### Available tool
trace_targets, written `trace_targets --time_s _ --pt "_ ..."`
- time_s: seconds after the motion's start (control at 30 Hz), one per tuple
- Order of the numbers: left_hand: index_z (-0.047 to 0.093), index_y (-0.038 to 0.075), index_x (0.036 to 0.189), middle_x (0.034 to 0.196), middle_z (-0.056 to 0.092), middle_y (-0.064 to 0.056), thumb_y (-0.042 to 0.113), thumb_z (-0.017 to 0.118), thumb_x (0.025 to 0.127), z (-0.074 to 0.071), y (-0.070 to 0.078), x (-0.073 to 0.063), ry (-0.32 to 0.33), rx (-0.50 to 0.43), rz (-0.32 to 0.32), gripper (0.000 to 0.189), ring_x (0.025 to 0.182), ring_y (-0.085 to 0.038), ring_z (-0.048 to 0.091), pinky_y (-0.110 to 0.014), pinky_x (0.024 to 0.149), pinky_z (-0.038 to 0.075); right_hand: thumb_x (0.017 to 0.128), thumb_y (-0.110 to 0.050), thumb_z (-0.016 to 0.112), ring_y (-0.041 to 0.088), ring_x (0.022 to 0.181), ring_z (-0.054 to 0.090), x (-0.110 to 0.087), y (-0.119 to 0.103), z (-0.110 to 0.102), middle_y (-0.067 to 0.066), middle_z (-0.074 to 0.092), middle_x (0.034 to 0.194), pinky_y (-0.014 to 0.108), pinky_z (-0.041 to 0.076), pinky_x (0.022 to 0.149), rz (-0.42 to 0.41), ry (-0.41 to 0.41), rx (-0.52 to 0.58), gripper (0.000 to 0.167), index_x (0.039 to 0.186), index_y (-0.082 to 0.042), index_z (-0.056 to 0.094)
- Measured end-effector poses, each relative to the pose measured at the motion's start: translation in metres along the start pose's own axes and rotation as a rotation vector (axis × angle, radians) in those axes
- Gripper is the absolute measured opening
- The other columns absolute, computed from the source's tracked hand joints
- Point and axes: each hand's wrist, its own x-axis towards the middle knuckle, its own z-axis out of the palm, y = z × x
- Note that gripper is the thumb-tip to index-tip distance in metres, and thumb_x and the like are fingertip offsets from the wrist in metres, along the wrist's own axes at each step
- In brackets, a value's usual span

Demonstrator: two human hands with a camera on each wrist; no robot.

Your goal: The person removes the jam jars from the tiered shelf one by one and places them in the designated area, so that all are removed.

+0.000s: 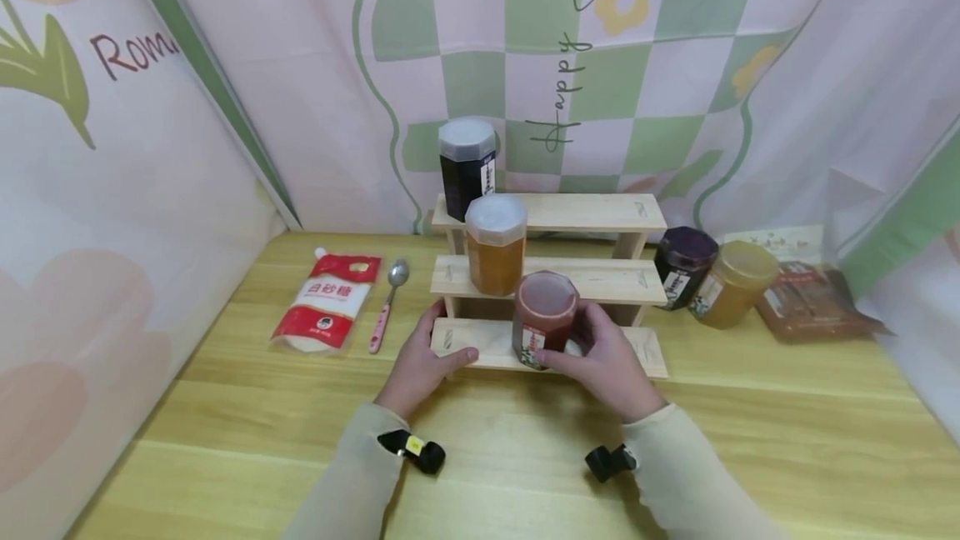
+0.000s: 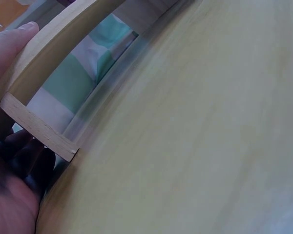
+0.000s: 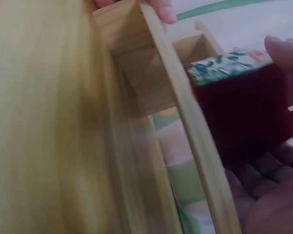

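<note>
My right hand [image 1: 606,357] grips an eight-sided jar of reddish-brown jam [image 1: 546,307], thumb at its label and fingers round its far side. The jar is upright at the bottom step of a three-step wooden rack [image 1: 600,277]. In the right wrist view the dark red jar [image 3: 249,109] overlaps the front board [image 3: 198,131]. My left hand [image 1: 429,361] holds the left end of that bottom step, its thumb [image 2: 12,48] on top and fingers around the end. An amber jar [image 1: 497,252] stands on the middle step, and a black jar [image 1: 467,173] on the top one.
Left of the rack lie a red and white sugar bag [image 1: 327,302] and a spoon with a pink handle [image 1: 388,307]. To the right are a dark purple jar [image 1: 684,265], a yellow jar [image 1: 731,286] and a brown packet [image 1: 813,302]. A patterned curtain [image 1: 547,65] hangs behind.
</note>
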Motion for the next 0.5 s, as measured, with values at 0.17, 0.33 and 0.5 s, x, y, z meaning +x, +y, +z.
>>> trace_targets --time_s 0.17,0.33,0.5 --pt "0.025 0.019 0.160 0.160 0.035 -0.005 0.044 0.086 0.078 -0.0003 -0.0006 0.0000 -0.004 0.001 0.016 0.105 0.142 -0.026 0.039 -0.049 0.118 0.031 0.074 -0.020 0.091 0.036 0.137 0.045 -0.0022 -0.0031 0.0076 0.021 0.050 0.144 0.050 0.034 0.116 0.013 0.049 -0.041 0.086 0.141 0.001 0.041" --pt "0.025 0.019 0.160 0.160 0.035 -0.006 0.043 0.086 0.078 -0.0008 -0.0017 0.0011 -0.002 -0.002 0.014 0.105 0.142 -0.027 0.039 -0.049 0.118 0.030 0.074 -0.018 0.090 0.036 0.135 0.047 -0.0038 -0.0045 0.0109 0.021 0.052 0.142 0.050 0.036 0.115 0.013 0.093 -0.059 0.084 0.140 0.001 0.042" --pt "0.025 0.020 0.160 0.160 0.036 -0.006 0.044 0.087 0.077 -0.0009 -0.0030 0.0022 -0.004 -0.007 0.015 0.106 0.141 -0.026 0.039 -0.048 0.118 0.030 0.072 -0.017 0.091 0.035 0.129 0.051 -0.0049 -0.0040 0.0106 0.020 0.055 0.137 0.049 0.041 0.111 0.032 0.127 -0.056 0.081 0.137 0.001 0.045"
